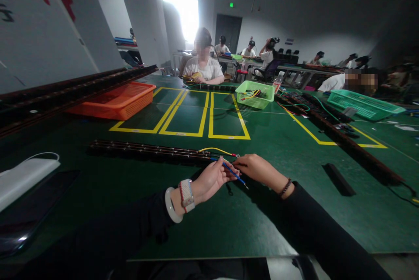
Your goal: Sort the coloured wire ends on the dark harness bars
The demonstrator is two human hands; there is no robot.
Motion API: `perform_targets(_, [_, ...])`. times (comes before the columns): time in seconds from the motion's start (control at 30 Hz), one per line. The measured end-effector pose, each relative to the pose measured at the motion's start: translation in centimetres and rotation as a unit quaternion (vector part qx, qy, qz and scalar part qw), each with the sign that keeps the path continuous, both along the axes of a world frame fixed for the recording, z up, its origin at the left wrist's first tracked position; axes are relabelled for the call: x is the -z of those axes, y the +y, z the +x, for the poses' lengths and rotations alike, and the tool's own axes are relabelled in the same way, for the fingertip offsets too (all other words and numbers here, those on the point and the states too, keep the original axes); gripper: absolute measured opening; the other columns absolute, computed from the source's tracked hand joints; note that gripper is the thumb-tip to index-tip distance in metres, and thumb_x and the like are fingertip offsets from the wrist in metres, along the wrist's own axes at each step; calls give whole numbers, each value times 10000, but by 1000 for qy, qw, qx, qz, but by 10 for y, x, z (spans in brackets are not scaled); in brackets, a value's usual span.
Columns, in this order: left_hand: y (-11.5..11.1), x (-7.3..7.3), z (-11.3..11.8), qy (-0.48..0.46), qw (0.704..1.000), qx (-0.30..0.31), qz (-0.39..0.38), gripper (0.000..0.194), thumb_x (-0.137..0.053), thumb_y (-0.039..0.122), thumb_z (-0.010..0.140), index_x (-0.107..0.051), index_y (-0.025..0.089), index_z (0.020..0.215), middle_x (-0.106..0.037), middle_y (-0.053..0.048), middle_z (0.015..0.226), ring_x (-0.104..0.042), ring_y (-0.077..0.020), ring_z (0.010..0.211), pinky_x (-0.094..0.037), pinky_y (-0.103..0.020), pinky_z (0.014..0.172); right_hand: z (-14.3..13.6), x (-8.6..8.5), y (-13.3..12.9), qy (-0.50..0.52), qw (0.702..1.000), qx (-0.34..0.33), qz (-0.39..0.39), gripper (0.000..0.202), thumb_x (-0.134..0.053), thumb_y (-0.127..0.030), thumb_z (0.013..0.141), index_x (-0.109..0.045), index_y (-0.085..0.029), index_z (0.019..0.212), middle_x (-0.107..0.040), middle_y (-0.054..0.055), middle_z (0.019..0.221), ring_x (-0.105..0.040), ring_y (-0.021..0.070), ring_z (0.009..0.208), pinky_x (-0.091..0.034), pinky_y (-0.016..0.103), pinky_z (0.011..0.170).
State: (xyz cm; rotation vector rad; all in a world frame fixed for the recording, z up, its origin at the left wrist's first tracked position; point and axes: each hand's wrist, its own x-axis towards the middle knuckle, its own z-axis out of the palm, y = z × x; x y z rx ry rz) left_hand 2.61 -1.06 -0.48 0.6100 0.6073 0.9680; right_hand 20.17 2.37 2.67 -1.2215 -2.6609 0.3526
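My left hand [211,180] is closed, with a blue wire [236,172] between its thumb and fingers; the wire's bare end points down to the right. Close beside it, my right hand [258,170] has its fingers bent and together near the wires, and what they grip is hidden. Long dark strips [147,149] with lighter lines along them lie on the table, reaching from the left to my hands. A yellow wire [214,149] curves above the strips' right end. It ends in a red-sleeved ring terminal [236,155] just behind my fingers.
Yellow tape frames [183,134] mark the green table [131,210]. An orange basket [131,101] and a light green basket [262,97] stand behind. Right lie a long dark strip [353,149] and a short black piece [338,179]. A phone [32,214] lies left. People sit beyond.
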Motion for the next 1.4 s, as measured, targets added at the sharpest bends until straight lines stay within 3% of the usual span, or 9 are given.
perform_targets(0.17, [0,-1,-1,-36,999,5,-2,303,-409,312,916,-606,94,841,-655,-113,848,-630,-196,858,-459,-375,874,0,-9,-4,57,992,51,105,208,-497,-302,907,-644,-172,839,-616,55,803,-566,155,770,-406,248,676])
perform_targets(0.37, [0,-3,-1,-51,998,-2,-36,317,-432,344,908,-619,94,962,-662,-137,956,-619,-182,899,-419,-368,933,-1,-18,-11,70,997,-26,-17,235,-620,-359,816,-593,-185,970,-551,-26,659,-494,103,565,-334,200,517])
perform_targets(0.6, [1,-1,0,-52,998,7,-29,387,-392,401,914,-593,101,1054,-663,-153,1001,-622,-197,944,-413,-374,945,2,-24,-12,26,999,-44,-11,457,-558,-206,832,-509,-298,1277,-619,-48,644,-521,90,524,-323,189,511])
perform_targets(0.67, [1,0,0,-41,999,17,-18,408,-385,413,914,-592,82,1034,-669,-164,975,-635,-201,920,-421,-375,936,3,-24,-11,21,999,-39,1,401,-532,-229,859,-540,-307,1252,-670,-29,718,-550,96,541,-343,195,518])
perform_targets(0.83, [-2,-1,0,31,997,69,14,422,-392,442,901,-576,64,873,-678,-197,860,-669,-245,819,-470,-406,836,5,-18,-5,51,997,-37,34,280,-488,-207,880,-651,-241,1106,-695,37,973,-631,158,828,-435,237,694])
perform_targets(1.0, [-5,-3,0,51,994,84,37,416,-423,476,877,-562,91,802,-684,-172,811,-677,-236,767,-495,-369,760,3,-11,-3,22,996,-89,-10,251,-456,-143,874,-696,-211,852,-690,25,803,-604,130,709,-403,213,639])
perform_targets(1.13, [-7,-7,0,73,990,103,70,438,-447,499,857,-570,94,746,-688,-161,761,-674,-221,718,-503,-348,704,0,-5,-4,-6,997,-79,-24,253,-470,-73,812,-661,-180,685,-648,13,666,-557,108,597,-361,202,574])
perform_targets(1.3, [-8,-6,-1,99,976,163,105,540,-402,594,830,-569,108,665,-684,-142,682,-658,-203,615,-476,-275,542,3,-8,-5,-1,997,-63,-32,201,-516,-144,830,-695,-226,869,-690,10,763,-606,127,648,-384,211,581])
perform_targets(1.4, [-9,-6,-1,124,965,196,121,554,-398,594,829,-561,113,608,-669,-121,616,-640,-184,561,-441,-241,482,6,-12,-5,23,999,-26,12,179,-520,-254,881,-696,-246,913,-699,14,816,-631,149,724,-419,230,631])
